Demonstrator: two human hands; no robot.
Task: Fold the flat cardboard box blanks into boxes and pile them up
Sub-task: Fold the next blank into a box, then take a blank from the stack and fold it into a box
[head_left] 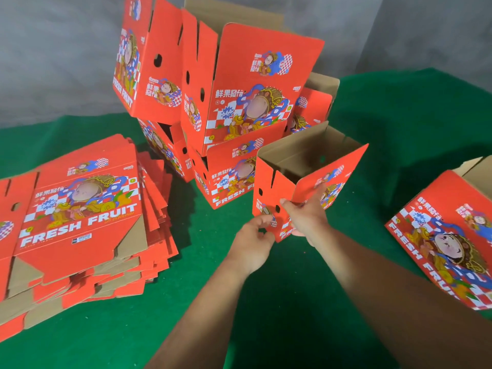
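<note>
A: Where's the box?
B: The red box (306, 179) is up in both hands, open top, just in front of the pile of boxes (226, 102) on the green cloth (292, 302).
A: Fingers?
B: L hand (253, 238) pinches the bottom corner. R hand (306, 217) grips the side, fingers curled on it.
A: Flat ones?
B: Big stack of flat blanks (80, 222) on the left. One more box (452, 235) lies tipped on the right.
</note>
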